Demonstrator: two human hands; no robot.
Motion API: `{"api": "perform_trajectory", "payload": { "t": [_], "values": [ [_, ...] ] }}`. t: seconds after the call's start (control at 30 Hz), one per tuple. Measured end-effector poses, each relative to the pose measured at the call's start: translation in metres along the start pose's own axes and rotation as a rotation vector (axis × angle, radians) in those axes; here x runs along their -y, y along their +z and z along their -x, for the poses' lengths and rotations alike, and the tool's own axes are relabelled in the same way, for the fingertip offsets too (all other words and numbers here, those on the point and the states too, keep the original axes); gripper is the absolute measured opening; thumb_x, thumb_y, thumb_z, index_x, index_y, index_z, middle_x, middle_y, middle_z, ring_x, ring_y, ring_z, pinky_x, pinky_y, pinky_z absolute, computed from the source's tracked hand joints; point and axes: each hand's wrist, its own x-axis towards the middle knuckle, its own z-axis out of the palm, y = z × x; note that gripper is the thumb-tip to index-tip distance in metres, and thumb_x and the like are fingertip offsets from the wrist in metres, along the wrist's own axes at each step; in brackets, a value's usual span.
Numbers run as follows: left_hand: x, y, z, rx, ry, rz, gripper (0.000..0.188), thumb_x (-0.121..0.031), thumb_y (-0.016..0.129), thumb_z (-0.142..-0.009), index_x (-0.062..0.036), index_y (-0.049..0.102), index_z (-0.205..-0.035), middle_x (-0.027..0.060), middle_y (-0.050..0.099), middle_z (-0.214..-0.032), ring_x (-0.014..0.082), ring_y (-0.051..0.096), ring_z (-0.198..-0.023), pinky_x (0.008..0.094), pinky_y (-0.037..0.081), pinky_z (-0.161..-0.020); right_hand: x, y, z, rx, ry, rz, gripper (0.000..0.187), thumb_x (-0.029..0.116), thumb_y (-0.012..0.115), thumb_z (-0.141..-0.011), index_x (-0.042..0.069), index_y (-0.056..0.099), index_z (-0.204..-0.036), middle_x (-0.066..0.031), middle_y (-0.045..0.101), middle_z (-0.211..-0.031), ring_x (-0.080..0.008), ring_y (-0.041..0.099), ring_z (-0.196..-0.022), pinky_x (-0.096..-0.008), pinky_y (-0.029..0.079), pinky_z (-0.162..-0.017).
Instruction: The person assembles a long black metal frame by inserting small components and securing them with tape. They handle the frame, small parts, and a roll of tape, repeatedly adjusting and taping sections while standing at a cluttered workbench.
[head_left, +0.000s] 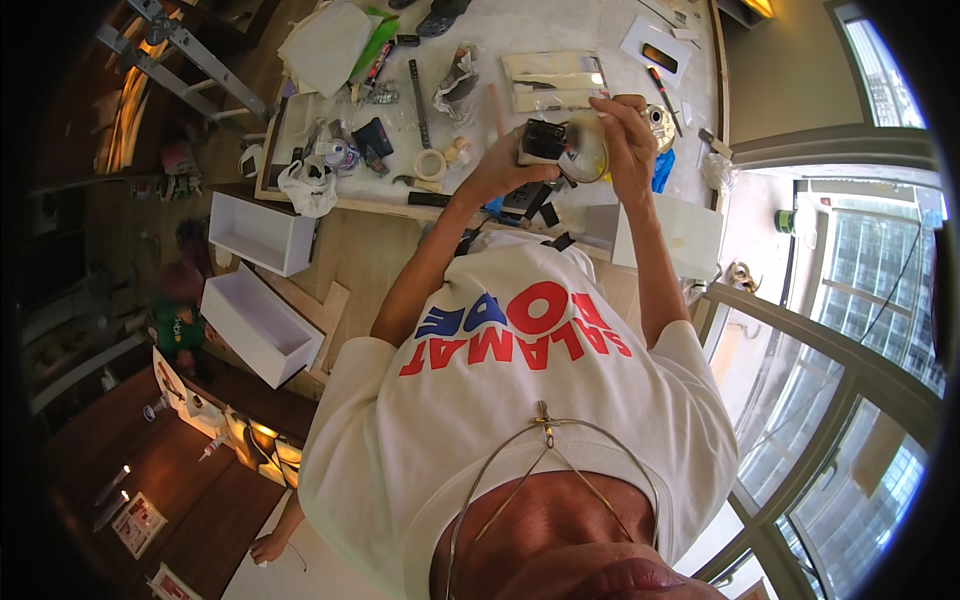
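Observation:
Above the near edge of the cluttered table, my left hand [502,168] is closed round a dark, boxy object [543,141] with a pale lower side. My right hand [630,140] has its fingers bent at the edge of a round object with a yellowish rim [590,160], held right against the dark one. The round object's middle is blurred, and its kind does not show. Beyond both hands lies a clear flat packet [553,80] with pale strips inside. A metallic gold round item [658,122] and something bright blue [662,172] are just right of my right hand.
A masking tape roll [430,165], a long black strip [418,103] and a white plastic bag [310,188] lie on the table's left side. White drawer boxes [262,240] stand left of me. A ladder [195,60] is far left. Another person's hand [268,548] shows lower left.

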Motion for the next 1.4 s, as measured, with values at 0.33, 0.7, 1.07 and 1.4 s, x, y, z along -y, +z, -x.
{"api": "perform_trajectory", "payload": {
  "t": [0.33,0.7,1.07,1.4],
  "values": [
    [-0.001,-0.006,-0.006,-0.125,0.059,-0.179,0.053,-0.032,0.083,-0.085,-0.0013,0.063,-0.124,0.0069,0.069,-0.112,0.0152,0.064,-0.091,0.0318,0.053,-0.085,0.041,-0.001,0.006,-0.192,0.164,-0.229,0.027,0.015,0.065,-0.102,0.001,0.069,-0.125,0.0013,0.063,-0.094,-0.0069,0.055,-0.088,-0.0209,0.044,-0.085],
    [-0.008,-0.026,-0.012,-0.271,0.355,-0.651,0.039,-0.015,0.08,-0.086,-0.0068,0.057,-0.116,0.0095,0.07,-0.104,0.0214,0.07,-0.089,0.035,0.055,-0.079,0.079,0.002,-0.024,0.382,0.292,-0.352,0.054,0.009,0.069,-0.098,0.003,0.049,-0.147,0.0001,0.059,-0.088,-0.0085,0.055,-0.082,-0.0254,0.045,-0.073],
    [-0.061,-0.041,-0.008,-0.143,0.607,-1.068,0.055,0.001,0.082,-0.064,-0.0088,0.062,-0.114,0.0103,0.067,-0.107,0.0338,0.067,-0.101,0.044,0.054,-0.098,0.085,0.021,-0.054,0.415,0.224,-0.395,0.062,0.004,0.073,-0.094,0.006,0.047,-0.151,-0.0016,0.067,-0.097,-0.009,0.063,-0.093,-0.0264,0.05,-0.081],
    [-0.077,-0.066,0.004,0.091,0.736,-1.428,0.053,-0.008,0.083,-0.061,-0.0092,0.064,-0.11,0.0053,0.066,-0.115,0.0242,0.064,-0.112,0.0426,0.049,-0.103,0.081,0.036,-0.054,0.56,0.439,-0.353,0.058,0.01,0.079,-0.089,0.004,0.056,-0.142,-0.005,0.073,-0.089,-0.0095,0.067,-0.08,-0.0241,0.053,-0.073]
  ]
}}
